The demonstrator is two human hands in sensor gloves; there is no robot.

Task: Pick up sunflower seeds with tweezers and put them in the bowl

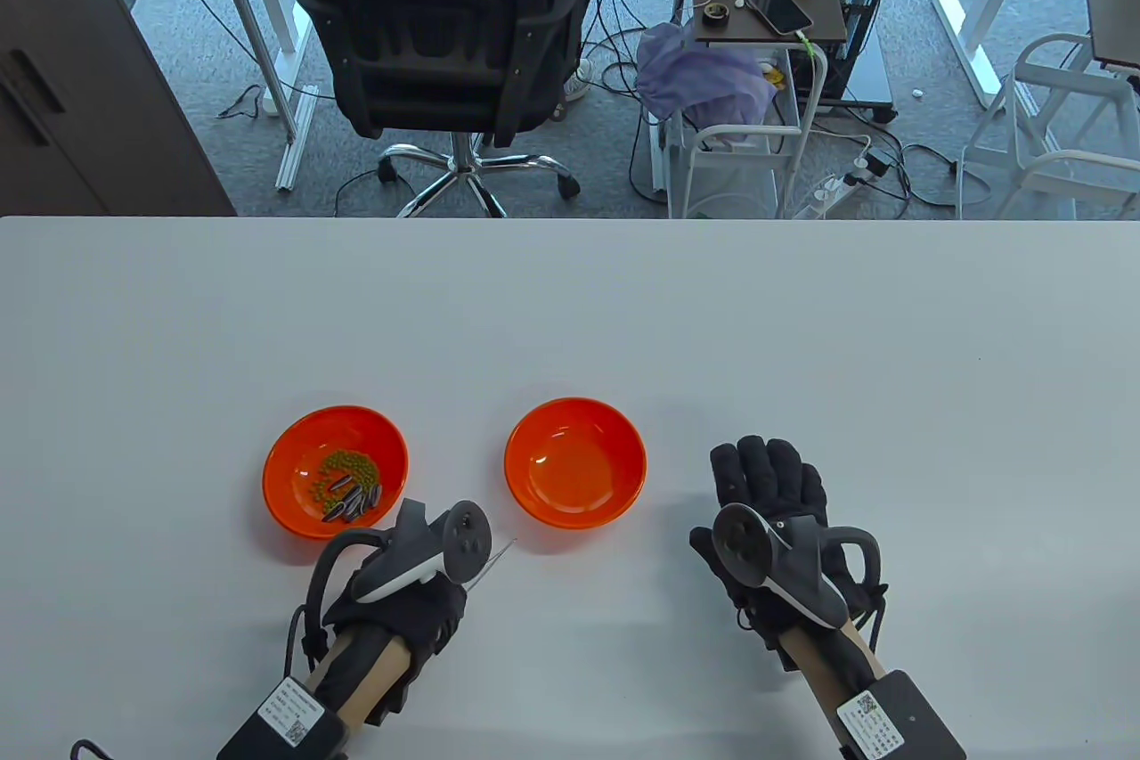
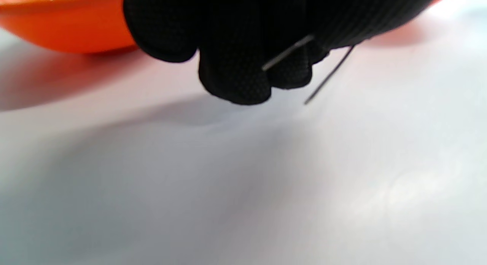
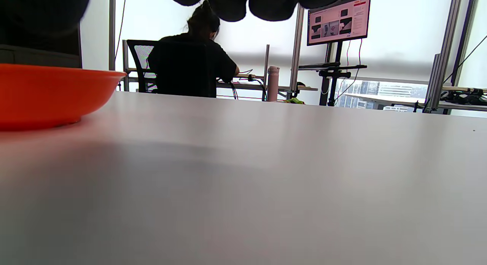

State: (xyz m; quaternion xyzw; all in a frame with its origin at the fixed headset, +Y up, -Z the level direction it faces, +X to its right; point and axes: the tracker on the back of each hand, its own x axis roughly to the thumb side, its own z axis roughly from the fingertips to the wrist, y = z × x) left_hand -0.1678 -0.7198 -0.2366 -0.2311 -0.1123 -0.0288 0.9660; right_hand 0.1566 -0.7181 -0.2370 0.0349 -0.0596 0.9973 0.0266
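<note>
An orange bowl on the left holds several striped sunflower seeds and green beans. A second orange bowl to its right has nothing in it; it also shows in the right wrist view. My left hand sits just below the left bowl and grips thin metal tweezers, whose tips point toward the second bowl. In the left wrist view the tweezers stick out from my curled fingers, tips apart and holding nothing. My right hand rests flat on the table with fingers spread, right of the second bowl.
The white table stretches wide behind the bowls to its far edge. Beyond it stand an office chair and a small cart with a phone and tools.
</note>
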